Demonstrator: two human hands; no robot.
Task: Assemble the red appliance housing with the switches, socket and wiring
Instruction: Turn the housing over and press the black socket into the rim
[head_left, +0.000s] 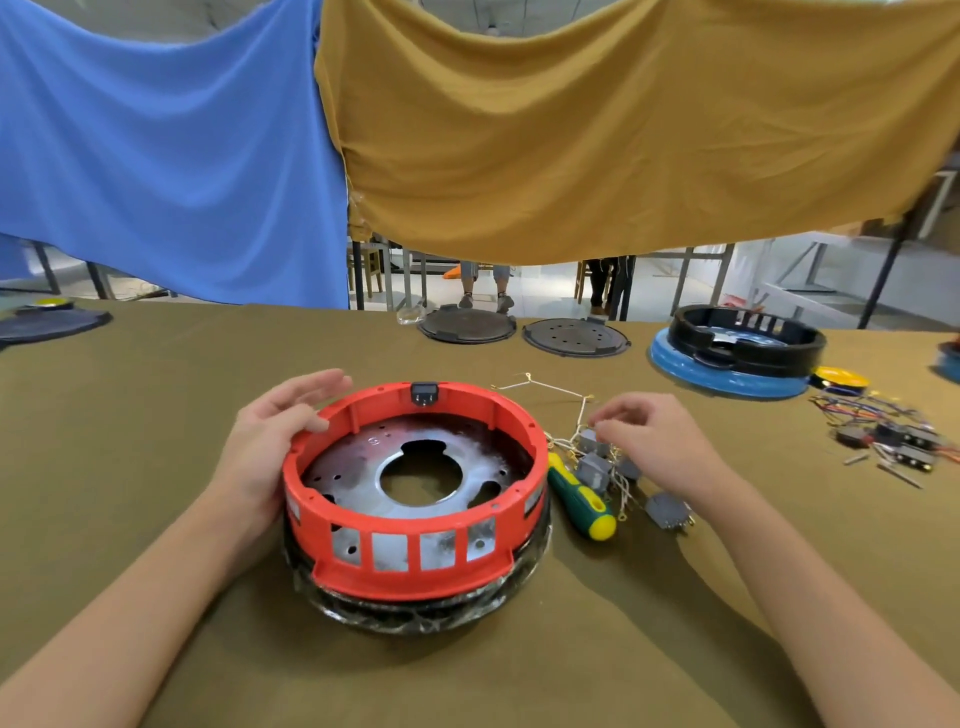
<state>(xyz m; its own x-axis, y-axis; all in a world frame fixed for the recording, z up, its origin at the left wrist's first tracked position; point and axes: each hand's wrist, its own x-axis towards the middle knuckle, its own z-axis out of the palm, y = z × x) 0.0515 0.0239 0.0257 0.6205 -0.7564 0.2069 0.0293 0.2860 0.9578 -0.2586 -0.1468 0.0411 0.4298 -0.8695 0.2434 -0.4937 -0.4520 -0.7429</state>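
Far left edge of frame: dark flat disc on the olive table cloth, well away from the work.

Left hand lies against the left outer wall of the red housing, fingers fairly straight and loosely spread over the rim, thumb on the rim. Resting, not clamping.

Housing sits centre frame, slightly low, open side up, ring axis vertical. Row of rectangular window slots faces the camera; black socket is in the far wall, pointing away. Metal plate with a big centre hole lies inside. Housing rests on a dark shiny base.

Just right of the housing: screwdriver, green and yellow handle, long axis running from upper left to lower right, handle end nearest camera.

Beside it, grey switches tangled in pale wiring. Right hand is over that cluster, fingertips curled down and pinching at a switch.

Upper right: two dark round lids, blue and black housing, loose coloured wires and parts.
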